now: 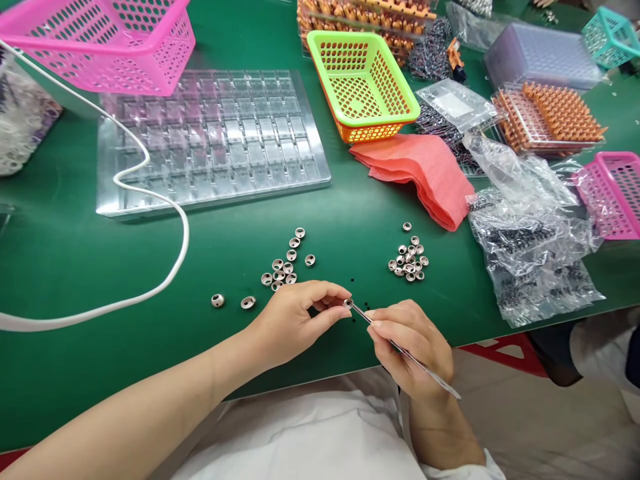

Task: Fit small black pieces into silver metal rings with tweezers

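Note:
Between the thumb and forefinger of my left hand (305, 317) is a small round metal part (349, 303). My right hand (413, 343) grips thin metal tweezers (425, 369), whose tip touches that part. Tiny black pieces (353, 280) lie on the green table (345, 220) beside my fingertips. Just beyond my left hand sits a loose group of similar metal parts (278, 265), with two single ones (248, 303) farther left. Another cluster of metal parts (410, 267) lies beyond my right hand.
A clear compartment tray (315, 167) and pink basket (170, 60) stand at the back left, near a white cable (186, 233). Behind the hands are a green basket (407, 110) and red cloth (425, 173). Plastic bags (530, 247) and another pink basket (607, 200) lie right.

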`<action>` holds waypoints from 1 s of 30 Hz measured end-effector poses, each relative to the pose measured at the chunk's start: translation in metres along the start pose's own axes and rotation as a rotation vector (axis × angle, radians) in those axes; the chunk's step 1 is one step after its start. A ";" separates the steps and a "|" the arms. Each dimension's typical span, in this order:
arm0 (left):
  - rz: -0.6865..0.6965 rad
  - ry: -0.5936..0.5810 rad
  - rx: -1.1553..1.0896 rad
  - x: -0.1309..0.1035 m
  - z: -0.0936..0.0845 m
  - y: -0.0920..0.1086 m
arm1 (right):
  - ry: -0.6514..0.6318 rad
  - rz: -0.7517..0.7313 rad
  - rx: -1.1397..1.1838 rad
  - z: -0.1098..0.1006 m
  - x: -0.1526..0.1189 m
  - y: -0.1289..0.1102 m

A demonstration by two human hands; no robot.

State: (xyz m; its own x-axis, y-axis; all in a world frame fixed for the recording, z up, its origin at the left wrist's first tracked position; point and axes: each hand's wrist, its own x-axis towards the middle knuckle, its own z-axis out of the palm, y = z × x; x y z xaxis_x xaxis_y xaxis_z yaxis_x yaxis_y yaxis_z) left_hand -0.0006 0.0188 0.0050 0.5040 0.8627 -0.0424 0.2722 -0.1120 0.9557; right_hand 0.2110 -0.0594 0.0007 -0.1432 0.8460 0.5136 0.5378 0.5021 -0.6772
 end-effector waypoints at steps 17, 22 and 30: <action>-0.082 -0.033 -0.046 0.000 0.000 0.000 | 0.066 -0.016 0.070 -0.004 0.000 -0.001; -0.022 -0.060 -0.043 0.000 -0.001 0.002 | 0.088 0.069 0.095 -0.012 0.001 -0.006; 0.242 -0.117 0.057 -0.003 -0.001 0.002 | -0.189 -0.210 -0.115 -0.013 0.005 0.008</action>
State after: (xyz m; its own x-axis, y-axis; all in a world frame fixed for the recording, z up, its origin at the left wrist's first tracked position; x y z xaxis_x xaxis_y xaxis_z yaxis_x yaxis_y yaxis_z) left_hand -0.0023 0.0167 0.0078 0.6506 0.7448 0.1484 0.1768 -0.3385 0.9242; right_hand 0.2254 -0.0539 0.0051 -0.4073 0.7498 0.5215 0.5691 0.6550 -0.4972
